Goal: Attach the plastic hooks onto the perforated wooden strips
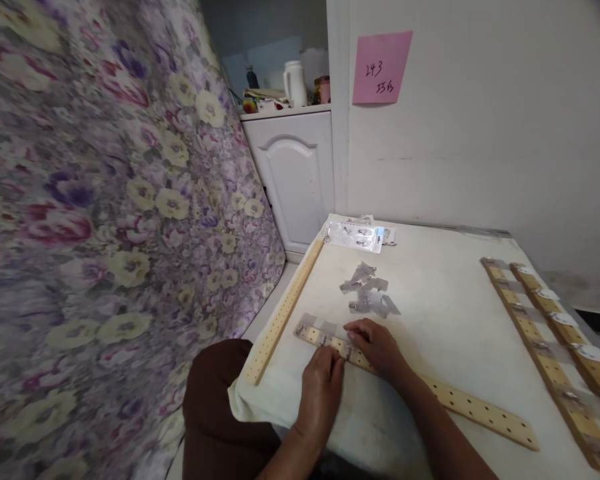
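Note:
A long perforated wooden strip (460, 400) lies across the white table (445, 313) in front of me. Both my hands rest on its left end. My left hand (323, 390) has its fingers curled down against the strip, pinching something small I cannot make out. My right hand (377, 347) lies over the strip just to the right, fingers bent and pressed onto it. A few small clear packets are clipped along the strip's left end (313, 330). A loose pile of small clear packets (369, 297) lies just beyond my hands.
Another perforated strip (285, 313) lies along the table's left edge. Two strips with attached packets (555, 347) sit at the right. A clear bag of parts (357, 235) lies at the far edge. A floral cloth (105, 220) hangs left; a pink note (381, 67) is on the wall.

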`<act>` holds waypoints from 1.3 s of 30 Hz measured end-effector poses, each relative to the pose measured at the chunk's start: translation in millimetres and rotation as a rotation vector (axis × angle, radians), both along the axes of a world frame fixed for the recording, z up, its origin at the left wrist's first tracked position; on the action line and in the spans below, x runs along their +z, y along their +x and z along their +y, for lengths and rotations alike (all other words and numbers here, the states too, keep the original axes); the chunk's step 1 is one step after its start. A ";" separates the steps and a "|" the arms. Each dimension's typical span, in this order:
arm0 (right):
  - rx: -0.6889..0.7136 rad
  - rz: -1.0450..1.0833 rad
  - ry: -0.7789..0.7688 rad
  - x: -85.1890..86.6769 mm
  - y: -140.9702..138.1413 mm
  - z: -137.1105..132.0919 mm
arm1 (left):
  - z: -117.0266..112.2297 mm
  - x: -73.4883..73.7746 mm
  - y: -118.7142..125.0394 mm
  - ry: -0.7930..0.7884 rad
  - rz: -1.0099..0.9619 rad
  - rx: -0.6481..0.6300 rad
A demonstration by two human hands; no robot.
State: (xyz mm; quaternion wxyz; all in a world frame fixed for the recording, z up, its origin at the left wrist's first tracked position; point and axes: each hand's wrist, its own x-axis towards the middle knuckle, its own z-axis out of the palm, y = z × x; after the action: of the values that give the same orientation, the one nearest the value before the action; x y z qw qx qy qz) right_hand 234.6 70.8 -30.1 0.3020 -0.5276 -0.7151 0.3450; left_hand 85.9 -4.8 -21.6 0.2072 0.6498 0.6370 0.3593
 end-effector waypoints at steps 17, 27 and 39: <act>-0.002 -0.019 -0.016 -0.6 0.6 -1.2 | 1.0 -2.5 -0.1 -0.017 -0.019 -0.007; -0.006 -0.020 -0.022 -1.6 0.9 -2.0 | 1.2 -1.7 -0.3 -0.012 -0.019 -0.012; 0.015 -0.017 -0.007 -0.9 0.9 -2.2 | 0.7 -2.0 -0.3 0.010 -0.009 -0.012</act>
State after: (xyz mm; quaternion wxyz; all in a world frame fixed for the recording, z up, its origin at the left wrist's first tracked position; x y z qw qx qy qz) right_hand 235.6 68.6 -31.0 0.2917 -0.5262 -0.7204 0.3452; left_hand 85.6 -4.1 -23.6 0.2089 0.6529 0.6303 0.3644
